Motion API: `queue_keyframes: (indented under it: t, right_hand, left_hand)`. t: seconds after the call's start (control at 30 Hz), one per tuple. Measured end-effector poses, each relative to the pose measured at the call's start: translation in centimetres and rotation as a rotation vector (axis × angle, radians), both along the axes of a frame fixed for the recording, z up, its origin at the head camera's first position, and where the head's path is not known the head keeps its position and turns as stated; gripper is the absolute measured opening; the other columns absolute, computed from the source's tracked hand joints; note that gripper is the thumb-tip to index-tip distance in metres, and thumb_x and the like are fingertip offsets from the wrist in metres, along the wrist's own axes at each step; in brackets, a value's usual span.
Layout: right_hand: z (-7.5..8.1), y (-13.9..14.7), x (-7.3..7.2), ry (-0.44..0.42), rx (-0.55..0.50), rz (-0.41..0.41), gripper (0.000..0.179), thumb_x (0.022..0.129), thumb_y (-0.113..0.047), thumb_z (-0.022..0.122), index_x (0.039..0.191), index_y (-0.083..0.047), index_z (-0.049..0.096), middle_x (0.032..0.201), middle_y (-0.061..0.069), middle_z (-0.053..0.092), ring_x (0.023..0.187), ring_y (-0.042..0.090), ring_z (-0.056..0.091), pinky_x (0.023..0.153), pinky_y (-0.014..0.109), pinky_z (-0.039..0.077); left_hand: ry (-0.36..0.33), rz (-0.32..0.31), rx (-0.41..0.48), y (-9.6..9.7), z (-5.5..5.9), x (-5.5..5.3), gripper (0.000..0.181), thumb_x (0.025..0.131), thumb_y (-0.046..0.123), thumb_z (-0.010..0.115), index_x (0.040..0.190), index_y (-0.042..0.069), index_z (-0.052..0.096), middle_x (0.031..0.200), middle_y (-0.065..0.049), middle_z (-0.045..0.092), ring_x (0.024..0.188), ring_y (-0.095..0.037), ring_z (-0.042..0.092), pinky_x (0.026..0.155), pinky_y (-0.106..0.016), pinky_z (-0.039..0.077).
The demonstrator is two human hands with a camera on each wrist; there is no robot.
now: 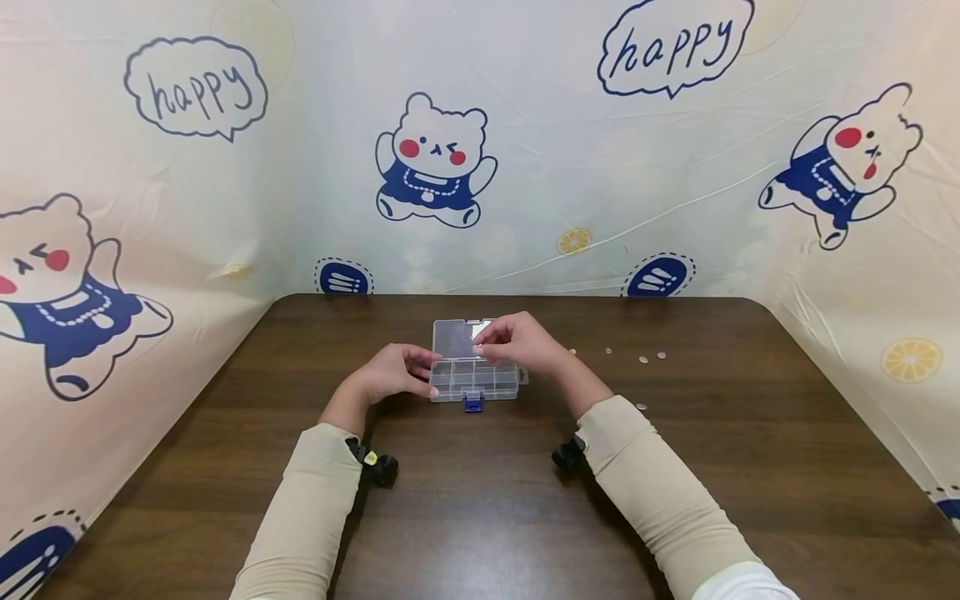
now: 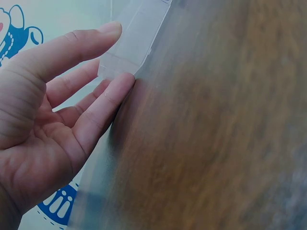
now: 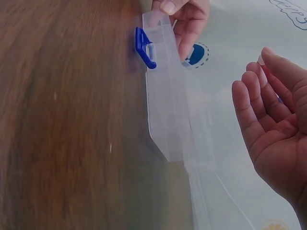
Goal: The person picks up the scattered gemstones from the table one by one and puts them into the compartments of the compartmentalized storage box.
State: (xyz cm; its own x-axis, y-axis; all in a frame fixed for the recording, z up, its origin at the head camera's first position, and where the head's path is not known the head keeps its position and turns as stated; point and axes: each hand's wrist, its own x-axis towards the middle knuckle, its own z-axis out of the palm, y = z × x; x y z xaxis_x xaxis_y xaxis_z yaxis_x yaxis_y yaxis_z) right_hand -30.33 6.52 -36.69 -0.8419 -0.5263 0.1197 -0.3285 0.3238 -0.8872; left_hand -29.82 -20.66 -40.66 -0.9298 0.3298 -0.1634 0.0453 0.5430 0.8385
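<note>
right fingers (image 3: 271,97) pinch a white piece (image 3: 260,60) near the clear box (image 3: 165,98).

Sleeves (image 1: 303,504) are showing beige | white cloth (image 1: 746,583) is edging the right | wrist cameras (image 1: 384,471) are showing black, left yellow-marked

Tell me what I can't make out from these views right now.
Pinched piece: in the right wrist view, the right hand hides all but a pale edge.
Open lid: in the head view, the right hand covers its right part.
Loose pieces on the table: in the head view, too small to identify.
Box: in the left wrist view, cut off by the top edge.
</note>
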Motion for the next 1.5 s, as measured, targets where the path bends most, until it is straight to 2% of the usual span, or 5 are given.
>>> queue_keyframes:
  t: [0.33, 0.63, 0.87, 1.2, 1.5]
  right_hand:
    - [-0.6, -1.4, -0.6, -0.010, -0.012, 0.018, 0.014, 0.086, -0.015, 0.076, 0.096, -0.005, 0.075, 0.086, 0.007, 0.070, 0.082, 0.042, 0.065, 0.077, 0.050, 0.055]
    - [-1.4, -2.7, -1.2, 0.014, 0.040, 0.022, 0.015, 0.087, -0.017, 0.075, 0.098, -0.007, 0.075, 0.086, 0.005, 0.071, 0.076, 0.027, 0.067, 0.073, 0.038, 0.057]
    - [-1.8, -3.8, -1.5, -0.001, 0.038, 0.018, 0.017, 0.088, -0.017, 0.075, 0.100, -0.005, 0.075, 0.090, 0.016, 0.071, 0.073, 0.024, 0.064, 0.072, 0.035, 0.057]
    - [-2.9, -5.0, -1.7, 0.021, 0.029, -0.016, 0.014, 0.088, -0.014, 0.074, 0.098, -0.004, 0.076, 0.079, 0.009, 0.070, 0.064, 0.016, 0.059, 0.062, 0.027, 0.053]
    - [-3.4, -5.5, -1.7, 0.057, 0.107, -0.043, 0.014, 0.087, -0.015, 0.075, 0.098, -0.005, 0.076, 0.088, 0.002, 0.073, 0.075, 0.012, 0.062, 0.068, 0.025, 0.053]
  left_hand:
    - [-0.008, -0.004, 0.011, 0.1, 0.2, 0.1, 0.064, 0.068, 0.016, 0.090, 0.125, 0.005, 0.063, 0.116, -0.012, 0.065, 0.103, -0.026, 0.062, 0.091, -0.038, 0.052]
    - [-0.016, -0.015, 0.030, 0.0, 0.2, 0.0, 0.065, 0.070, 0.013, 0.089, 0.127, 0.002, 0.061, 0.118, -0.015, 0.064, 0.104, -0.027, 0.062, 0.091, -0.039, 0.052]
    - [-0.006, -0.020, 0.029, -0.1, 0.1, -0.1, 0.066, 0.068, 0.015, 0.090, 0.126, 0.003, 0.061, 0.116, -0.012, 0.065, 0.103, -0.025, 0.063, 0.090, -0.038, 0.052]
    - [0.000, -0.020, 0.037, 0.0, -0.2, -0.1, 0.066, 0.069, 0.012, 0.090, 0.127, 0.003, 0.060, 0.117, -0.013, 0.064, 0.104, -0.026, 0.062, 0.088, -0.037, 0.053]
    - [0.001, -0.044, 0.062, -0.2, -0.2, -0.2, 0.066, 0.070, 0.010, 0.089, 0.127, 0.000, 0.059, 0.117, -0.016, 0.064, 0.104, -0.027, 0.063, 0.088, -0.037, 0.053]
